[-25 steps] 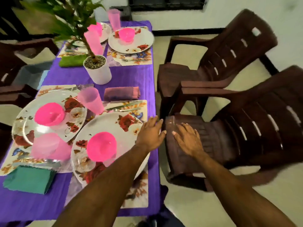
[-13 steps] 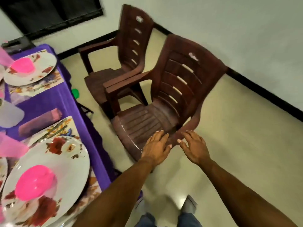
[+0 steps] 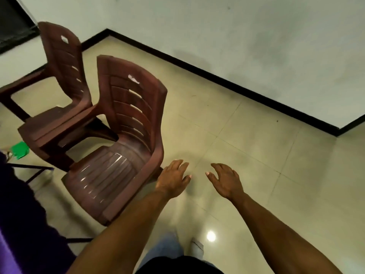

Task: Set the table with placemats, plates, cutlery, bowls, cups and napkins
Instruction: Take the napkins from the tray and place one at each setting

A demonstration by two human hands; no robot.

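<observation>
Head view, steeply down, seemingly near floor (image 3: 246, 135), chairs (image 3: 122, 135).

A home dining room is showing here: two brown plastic armchairs (image 3: 110, 155) are standing on a beige tiled floor (image 3: 246, 135) beside a purple tablecloth (image 3: 21, 224), against plain white walls (image 3: 237, 36).

Beige tiled floor (image 3: 246, 135) carried two brown plastic armchairs: near chair (image 3: 118, 155) stood just beside far chair (image 3: 59, 91), armrests overlapping. Small green object (image 3: 19, 150) lay by them. Purple tablecloth edge (image 3: 23, 224) hung at left.
</observation>
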